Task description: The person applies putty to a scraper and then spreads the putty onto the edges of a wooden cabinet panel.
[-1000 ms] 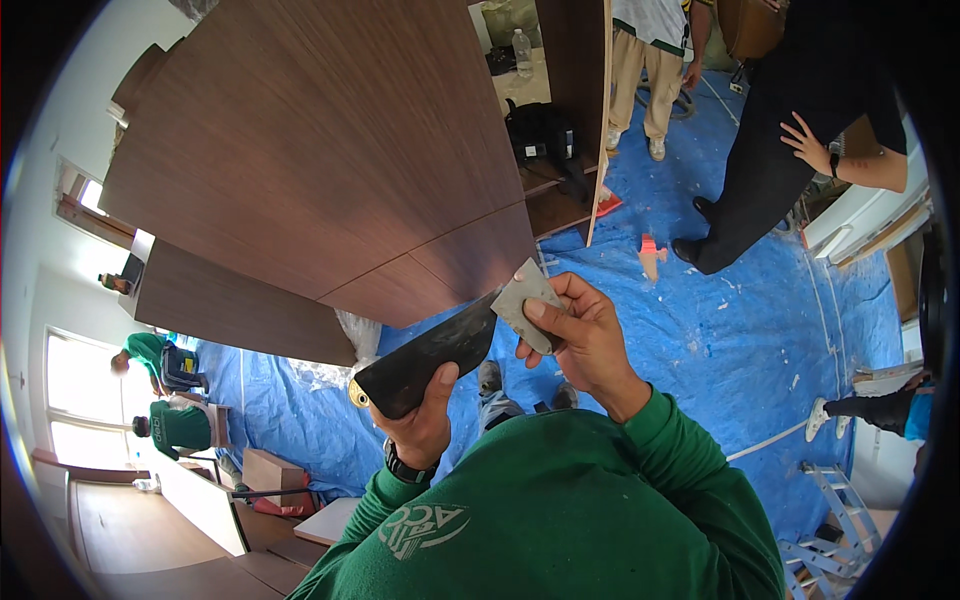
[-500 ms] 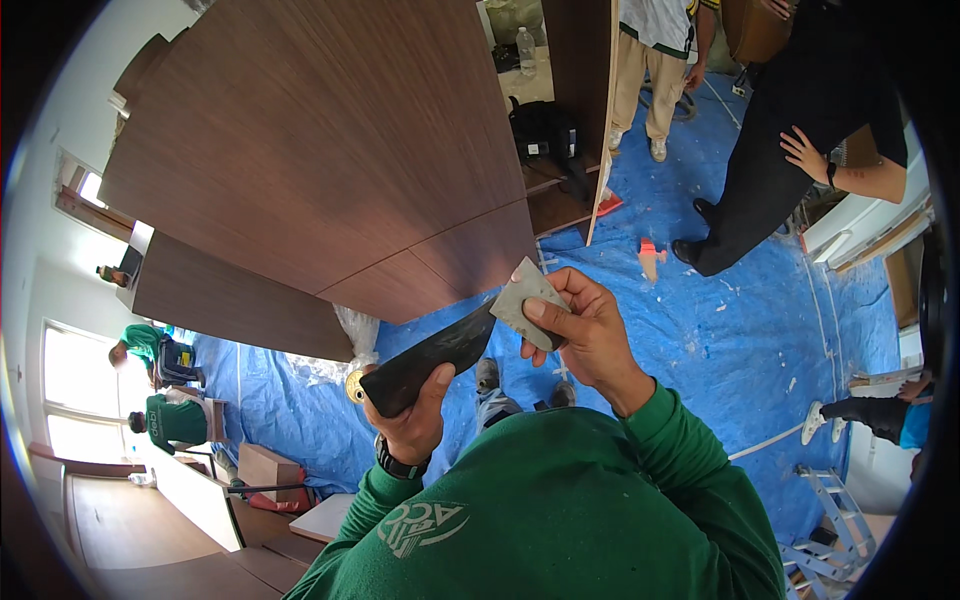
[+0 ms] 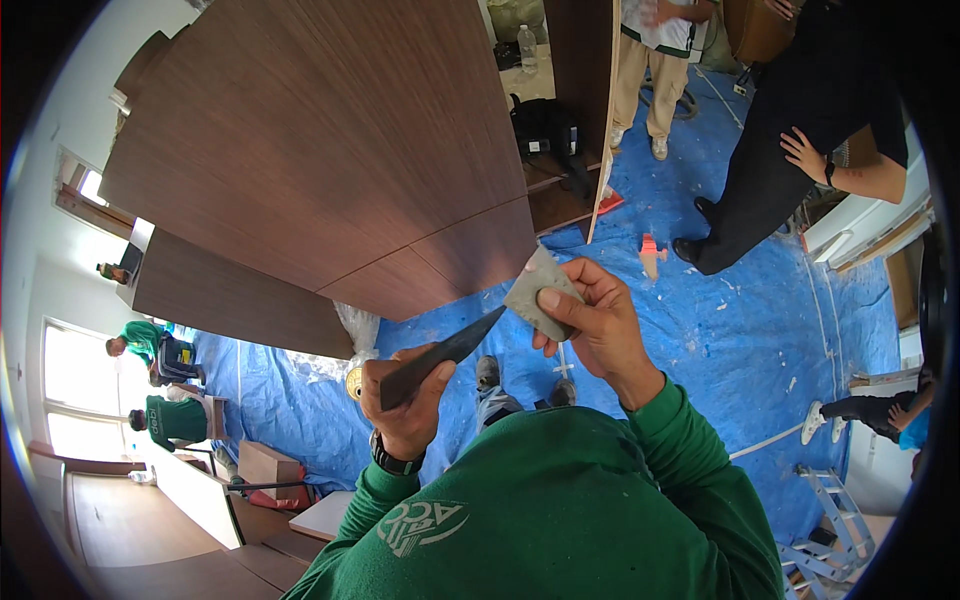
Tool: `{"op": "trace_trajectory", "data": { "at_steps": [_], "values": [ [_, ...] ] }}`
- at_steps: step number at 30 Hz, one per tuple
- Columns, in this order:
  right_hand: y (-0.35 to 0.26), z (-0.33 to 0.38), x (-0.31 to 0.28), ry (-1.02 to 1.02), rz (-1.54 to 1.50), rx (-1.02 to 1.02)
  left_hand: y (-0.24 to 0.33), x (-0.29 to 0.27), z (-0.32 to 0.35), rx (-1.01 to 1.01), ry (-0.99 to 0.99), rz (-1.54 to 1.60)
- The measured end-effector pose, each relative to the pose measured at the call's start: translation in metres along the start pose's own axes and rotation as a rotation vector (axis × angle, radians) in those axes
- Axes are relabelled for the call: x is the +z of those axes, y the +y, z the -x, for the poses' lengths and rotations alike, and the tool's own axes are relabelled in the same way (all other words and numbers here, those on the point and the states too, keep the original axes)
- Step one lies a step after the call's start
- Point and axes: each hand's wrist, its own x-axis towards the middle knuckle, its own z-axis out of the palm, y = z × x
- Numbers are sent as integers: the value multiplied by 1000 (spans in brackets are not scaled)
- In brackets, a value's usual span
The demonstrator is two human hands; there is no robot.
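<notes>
dark blade [image 3: 440, 358] base hidden in left hand [image 3: 405, 405].

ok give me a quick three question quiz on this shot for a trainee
1. True or false: the left hand grips a long dark flat tool whose tip points toward the right hand.
2. Multiple choice: what does the right hand pinch? A) a small grey flat piece B) a red cup C) a coil of rope
3. Fill in: the floor is covered by a ____ sheet.

Key
1. True.
2. A; the thumb lies on its face, and it is held near the corner of the brown wood-grain cabinet.
3. Blue.
</notes>
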Motion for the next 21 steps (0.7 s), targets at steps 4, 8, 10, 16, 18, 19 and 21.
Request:
{"op": "trace_trajectory", "data": {
  "at_steps": [4, 8, 10, 16, 18, 19, 21],
  "values": [
    [-2, 3, -8, 26, 29, -49, -6, 14, -19, -180, 184, 477],
    [5, 6, -4, -7, 112, -24, -11, 13, -31, -830, 263, 990],
    [9, 6, 1, -46, 158, -3, -37, -3, -24, -1072, -17, 1388],
    [11, 1, 12, -91, 258, 54, -29, 19, -10, -1293, -52, 1694],
    [12, -3, 12, -85, 255, 49, -29, 23, -7, -1308, -75, 1690],
    [12, -5, 13, -95, 258, 49, -32, 24, -3, -1309, -88, 1661],
    [12, -7, 16, -114, 265, 48, -35, 25, 0, -1312, -105, 1565]
  ]
}}
